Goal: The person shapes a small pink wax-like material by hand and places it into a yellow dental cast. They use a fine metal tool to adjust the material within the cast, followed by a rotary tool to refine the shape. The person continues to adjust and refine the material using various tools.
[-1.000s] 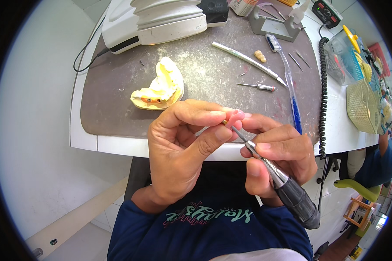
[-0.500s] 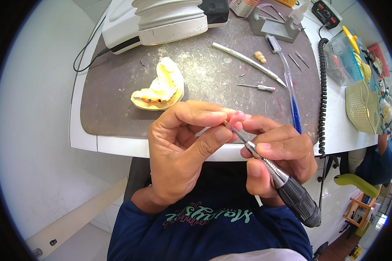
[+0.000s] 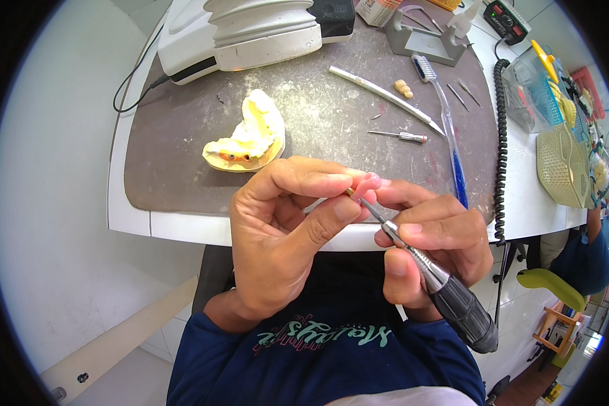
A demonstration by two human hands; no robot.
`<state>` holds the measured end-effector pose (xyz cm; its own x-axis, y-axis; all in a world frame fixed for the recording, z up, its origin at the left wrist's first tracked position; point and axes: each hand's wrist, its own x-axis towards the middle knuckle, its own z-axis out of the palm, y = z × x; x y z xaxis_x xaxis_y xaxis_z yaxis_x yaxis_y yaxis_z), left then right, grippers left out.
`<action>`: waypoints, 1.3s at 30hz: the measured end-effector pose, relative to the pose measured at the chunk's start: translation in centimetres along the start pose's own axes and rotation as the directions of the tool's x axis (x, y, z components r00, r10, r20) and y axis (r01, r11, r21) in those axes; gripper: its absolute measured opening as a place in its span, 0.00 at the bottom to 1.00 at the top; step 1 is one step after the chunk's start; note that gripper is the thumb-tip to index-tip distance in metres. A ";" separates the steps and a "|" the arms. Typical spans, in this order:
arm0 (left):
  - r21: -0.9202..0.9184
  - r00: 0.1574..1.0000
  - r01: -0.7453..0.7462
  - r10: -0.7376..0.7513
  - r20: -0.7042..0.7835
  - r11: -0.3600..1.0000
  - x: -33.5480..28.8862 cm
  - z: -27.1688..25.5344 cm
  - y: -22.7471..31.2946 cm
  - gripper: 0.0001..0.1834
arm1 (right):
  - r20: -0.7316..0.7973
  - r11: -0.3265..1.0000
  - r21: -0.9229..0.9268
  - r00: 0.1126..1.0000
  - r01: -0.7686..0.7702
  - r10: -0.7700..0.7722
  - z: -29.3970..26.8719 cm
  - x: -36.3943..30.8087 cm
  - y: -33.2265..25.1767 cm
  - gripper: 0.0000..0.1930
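Observation:
Between the thumb and fingers of my left hand (image 3: 284, 223) is a small pink piece (image 3: 367, 184), curved and glossy, that looks like denture gum material. My right hand (image 3: 440, 240) grips a dental handpiece (image 3: 446, 284) with a metal nose and black body. Its thin shank points up and left, its tip at the pink piece. Fingertips hide the exact contact and part of the piece. Beyond my left hand, a pale yellow dental model (image 3: 267, 132) lies on the grey mat (image 3: 176, 155); two small round holes show in its orange-pink section.
A white machine with a ribbed hose (image 3: 267, 34) stands at the back left. On the mat lie a white-handled knife (image 3: 386, 98), a toothbrush (image 3: 446, 115), a bur-like tool (image 3: 399, 136) and a tooth-coloured piece (image 3: 403, 88). A coiled black cord (image 3: 501, 149) and baskets (image 3: 563, 166) are at right.

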<state>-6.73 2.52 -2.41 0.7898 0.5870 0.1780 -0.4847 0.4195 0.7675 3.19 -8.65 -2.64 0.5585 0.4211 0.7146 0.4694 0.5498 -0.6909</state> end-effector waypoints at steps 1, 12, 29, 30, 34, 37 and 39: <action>0.001 1.000 0.000 0.000 0.000 1.000 0.0 0.0 0.0 0.10 | 0.002 1.000 -0.002 1.000 -0.002 0.002 0.0 0.0 0.0 0.14; 0.006 1.000 -0.007 0.007 0.015 1.000 0.0 -0.2 -0.1 0.10 | -0.002 1.000 0.008 1.000 -0.024 0.024 0.0 -0.1 -0.3 0.13; 0.000 1.000 -0.001 0.001 0.000 1.000 -0.1 0.0 0.0 0.10 | -0.010 1.000 -0.019 1.000 0.000 0.000 0.1 0.1 -0.1 0.13; -0.003 1.000 0.000 0.000 0.002 1.000 0.0 0.0 0.0 0.10 | -0.005 1.000 -0.025 1.000 0.007 -0.007 0.1 0.1 -0.1 0.13; -0.006 1.000 0.004 -0.004 0.001 1.000 0.0 0.0 0.0 0.10 | 0.000 1.000 -0.018 1.000 0.000 0.000 0.0 0.0 -0.1 0.13; -0.002 1.000 0.000 0.000 -0.001 1.000 0.0 0.0 0.0 0.10 | -0.012 1.000 -0.029 1.000 -0.001 0.001 0.2 0.0 -0.1 0.13; -0.002 1.000 0.005 -0.005 0.002 1.000 0.0 0.0 0.1 0.10 | -0.009 0.999 -0.041 1.000 0.006 -0.006 0.2 0.1 -0.2 0.13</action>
<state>-6.75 2.51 -2.33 0.7929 0.5836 0.1750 -0.4815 0.4242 0.7669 3.05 -8.59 -2.38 0.5616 0.4113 0.7179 0.5002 0.5223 -0.6906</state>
